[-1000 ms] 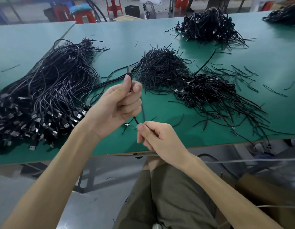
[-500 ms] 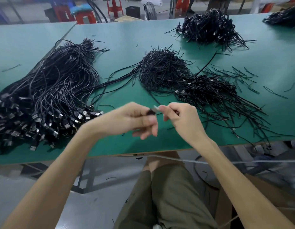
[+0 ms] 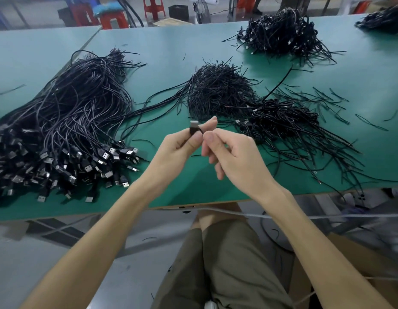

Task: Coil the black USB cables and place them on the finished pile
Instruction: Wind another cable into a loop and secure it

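My left hand (image 3: 182, 146) pinches a black USB cable (image 3: 194, 128) by its plug end, metal tip up, above the green table's (image 3: 166, 54) front middle. My right hand (image 3: 231, 152) meets it from the right, thumb and forefinger curled onto the cable just beside the plug. The rest of this cable is hidden behind my hands. A big heap of uncoiled cables (image 3: 59, 130) lies at the left, plugs toward me. A pile of coiled cables (image 3: 285, 121) lies just right of my hands.
A mound of thin black ties (image 3: 218, 90) sits behind my hands, with loose ties scattered to the right. Another cable pile (image 3: 280, 34) lies far back right, one more (image 3: 383, 18) at the corner. Red stools (image 3: 113, 17) stand beyond the table.
My hands rose and came together over the table. The left hand turned the plug upright, and the right hand shifted from the plug tip to the cable beside it.
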Demonstrator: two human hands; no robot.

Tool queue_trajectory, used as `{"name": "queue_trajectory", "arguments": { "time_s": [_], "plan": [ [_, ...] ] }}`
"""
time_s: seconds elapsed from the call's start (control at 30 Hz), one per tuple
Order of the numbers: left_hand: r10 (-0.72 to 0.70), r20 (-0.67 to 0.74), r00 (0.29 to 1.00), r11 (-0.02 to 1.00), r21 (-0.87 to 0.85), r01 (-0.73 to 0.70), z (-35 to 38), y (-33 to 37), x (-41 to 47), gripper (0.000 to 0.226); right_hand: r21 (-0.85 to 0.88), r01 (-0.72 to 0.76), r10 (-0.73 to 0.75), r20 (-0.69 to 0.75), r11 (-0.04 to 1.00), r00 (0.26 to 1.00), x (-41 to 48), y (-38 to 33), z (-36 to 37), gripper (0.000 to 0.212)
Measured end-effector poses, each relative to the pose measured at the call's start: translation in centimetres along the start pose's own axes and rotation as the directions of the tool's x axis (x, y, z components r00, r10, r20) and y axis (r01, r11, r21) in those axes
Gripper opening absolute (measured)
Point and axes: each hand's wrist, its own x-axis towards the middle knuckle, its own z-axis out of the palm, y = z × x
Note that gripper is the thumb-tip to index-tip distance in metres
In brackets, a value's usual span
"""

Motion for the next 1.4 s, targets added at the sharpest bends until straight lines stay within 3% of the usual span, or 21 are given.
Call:
{"name": "queue_trajectory", "arguments": {
  "time_s": [0.07, 0.17, 0.23, 0.3, 0.37, 0.43, 0.5, 0.6, 0.67, 0.8, 0.9, 1.07, 1.13, 1.23, 1.33, 1.4],
  "plan": [
    [-0.074, -0.025, 0.997, 0.933, -0.355, 0.061, 0.2, 0.1, 0.2, 0.045, 0.036, -0.013, 0.010, 0.089, 0.999, 0.996, -0.3, 0.2, 0.7, 0.040],
    [-0.125, -0.074, 0.989, 0.701, -0.712, 0.036, -0.7, 0.9, 0.9, 0.049, 0.038, -0.098, 0.087, 0.213, 0.995, 0.973, -1.3, 1.3, 1.9, 0.043],
    [-0.129, -0.027, 0.991, 0.521, -0.852, 0.044, -2.1, 1.7, 1.1, 0.049, -0.018, -0.153, 0.154, 0.178, 0.988, 0.972, -1.6, 2.4, 1.8, 0.046],
    [-0.118, 0.053, 0.992, 0.475, -0.874, 0.103, -2.9, 2.1, 0.8, 0.047, -0.111, -0.191, 0.199, 0.070, 0.975, 0.977, -1.4, 3.3, 1.0, 0.048],
    [-0.143, 0.083, 0.986, 0.639, -0.753, 0.156, -3.3, 2.1, 0.2, 0.042, -0.149, -0.197, 0.196, -0.023, 0.969, 0.980, -1.0, 3.7, 0.2, 0.049],
    [-0.126, 0.038, 0.991, 0.895, -0.426, 0.130, -3.1, 1.7, -0.6, 0.036, -0.154, -0.177, 0.165, -0.087, 0.972, 0.982, -0.3, 3.4, -0.1, 0.048],
    [-0.092, 0.074, 0.993, 0.987, -0.129, 0.101, -2.3, 1.2, -0.9, 0.033, -0.168, -0.171, 0.147, -0.145, 0.971, 0.978, 0.1, 3.2, -0.2, 0.049],
    [-0.075, 0.185, 0.980, 0.967, 0.254, 0.026, -0.6, 1.0, -0.6, 0.037, -0.184, -0.145, 0.111, -0.181, 0.972, 0.977, 0.2, 2.8, -0.2, 0.046],
    [-0.051, 0.152, 0.987, 0.919, 0.394, -0.014, -0.2, 0.7, -0.4, 0.039, -0.201, -0.108, 0.076, -0.165, 0.974, 0.983, 0.1, 2.4, 0.2, 0.044],
    [0.000, 0.056, 0.998, 0.894, 0.447, -0.025, -0.6, -0.2, -0.7, 0.033, -0.276, -0.038, -0.001, -0.140, 0.960, 0.990, -0.1, 1.9, 0.5, 0.037],
    [0.036, 0.040, 0.999, 0.821, 0.569, -0.053, -0.7, -0.6, -0.7, 0.028, -0.375, -0.013, -0.036, -0.125, 0.927, 0.991, -0.2, 1.6, 0.3, 0.032],
    [0.054, 0.039, 0.998, 0.781, 0.621, -0.066, -0.8, -1.1, -0.7, 0.029, -0.440, -0.028, -0.042, -0.149, 0.897, 0.988, -0.4, 0.7, 0.7, 0.027],
    [0.019, -0.005, 1.000, 0.867, 0.498, -0.014, -0.5, -1.0, -0.5, 0.030, -0.386, -0.024, -0.036, -0.145, 0.922, 0.989, -0.3, 0.3, 1.0, 0.027],
    [-0.086, -0.146, 0.985, 0.991, 0.090, 0.100, 0.7, -0.5, -0.4, 0.033, -0.111, -0.037, 0.021, -0.137, 0.993, 0.990, -0.5, 0.3, 1.8, 0.026],
    [-0.260, -0.163, 0.952, 0.920, -0.343, 0.192, 1.9, 0.9, 0.0, 0.044, 0.057, -0.085, 0.089, -0.056, 0.995, 0.994, -0.8, 0.8, 3.1, 0.029],
    [-0.282, -0.137, 0.950, 0.817, -0.554, 0.162, 1.1, 1.8, 0.7, 0.047, 0.072, -0.117, 0.116, 0.020, 0.991, 0.993, -1.1, 1.6, 4.0, 0.032]
  ]
}}
